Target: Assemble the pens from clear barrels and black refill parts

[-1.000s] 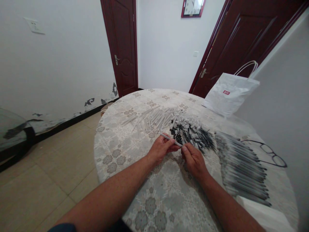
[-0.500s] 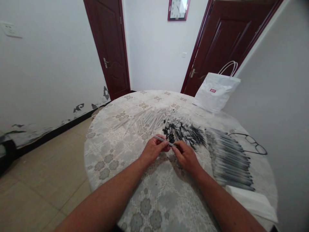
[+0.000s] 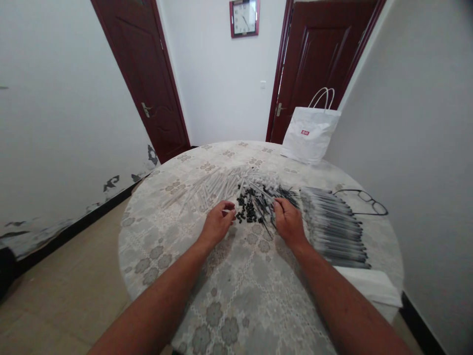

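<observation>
My left hand [image 3: 218,223] is at the near left edge of a heap of small black pen parts [image 3: 251,212]. Its thumb and curled fingers are apart, with nothing visible between them. Across the heap, my right hand [image 3: 290,223] is closed in a pinch on a slim greyish pen [image 3: 265,193], which points up and to the left over the loose parts. Dark thin refills and white pieces [image 3: 271,182] lie mixed beyond my fingers. A spread of clear whitish pen barrels [image 3: 219,183] lies farther left.
On the right, a row of pens [image 3: 332,227] lies side by side. Eyeglasses [image 3: 364,197] rest beyond it, and a white folded item [image 3: 369,286] sits nearer. A white paper bag [image 3: 310,135] stands at the back of the round, cloth-covered table [image 3: 218,301].
My hands have moved apart; both were on the pen, and now only the right pinches it. The left has let go. The view has turned a little to the right.
</observation>
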Tool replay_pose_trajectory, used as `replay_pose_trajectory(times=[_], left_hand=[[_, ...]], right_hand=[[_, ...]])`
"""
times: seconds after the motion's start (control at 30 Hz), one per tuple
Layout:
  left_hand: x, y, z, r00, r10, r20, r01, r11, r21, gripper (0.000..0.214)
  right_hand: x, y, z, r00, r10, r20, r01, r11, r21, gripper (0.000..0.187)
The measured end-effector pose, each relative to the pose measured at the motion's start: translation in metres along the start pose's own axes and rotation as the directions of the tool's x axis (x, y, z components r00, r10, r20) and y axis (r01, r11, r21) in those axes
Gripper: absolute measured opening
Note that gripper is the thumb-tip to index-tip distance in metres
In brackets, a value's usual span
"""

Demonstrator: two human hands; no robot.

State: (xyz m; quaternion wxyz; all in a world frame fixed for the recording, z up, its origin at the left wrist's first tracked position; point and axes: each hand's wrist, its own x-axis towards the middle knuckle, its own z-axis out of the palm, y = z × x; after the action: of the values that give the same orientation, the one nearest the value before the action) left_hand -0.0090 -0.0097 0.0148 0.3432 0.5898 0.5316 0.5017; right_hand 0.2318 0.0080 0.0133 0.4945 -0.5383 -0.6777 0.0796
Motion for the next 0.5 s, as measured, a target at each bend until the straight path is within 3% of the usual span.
replay_pose_trajectory(times=[0.13, 0.23, 0.3, 0.4, 0.5], left_hand=[[0.006, 0.008, 0.014, 0.986, 0.149, 0.075, -0.160, 0.972, 0.172, 0.015], [0.011, 0.009, 0.035, 0.951, 0.254, 0.176, -0.290, 0.931, 0.222, 0.021], [0.016, 0.007, 0.049, 0.923, 0.279, 0.264, -0.361, 0.867, 0.344, 0.027], [0.024, 0.005, 0.067, 0.884, 0.245, 0.398, -0.453, 0.660, 0.600, 0.029], [0.030, 0.005, 0.075, 0.832, 0.197, 0.518, -0.549, 0.423, 0.721, 0.022]], right_hand=[[0.004, 0.004, -0.002, 0.998, 0.040, -0.043, -0.038, 0.999, 0.037, 0.032], [0.005, 0.005, -0.003, 0.997, 0.039, -0.066, -0.035, 0.998, 0.061, 0.031], [0.005, 0.006, -0.002, 0.997, 0.034, -0.076, -0.030, 0.998, 0.059, 0.030], [0.005, 0.008, 0.001, 0.995, 0.013, -0.094, -0.008, 0.999, 0.048, 0.029], [0.005, 0.010, 0.004, 0.994, -0.011, -0.109, 0.015, 0.999, 0.037, 0.028]])
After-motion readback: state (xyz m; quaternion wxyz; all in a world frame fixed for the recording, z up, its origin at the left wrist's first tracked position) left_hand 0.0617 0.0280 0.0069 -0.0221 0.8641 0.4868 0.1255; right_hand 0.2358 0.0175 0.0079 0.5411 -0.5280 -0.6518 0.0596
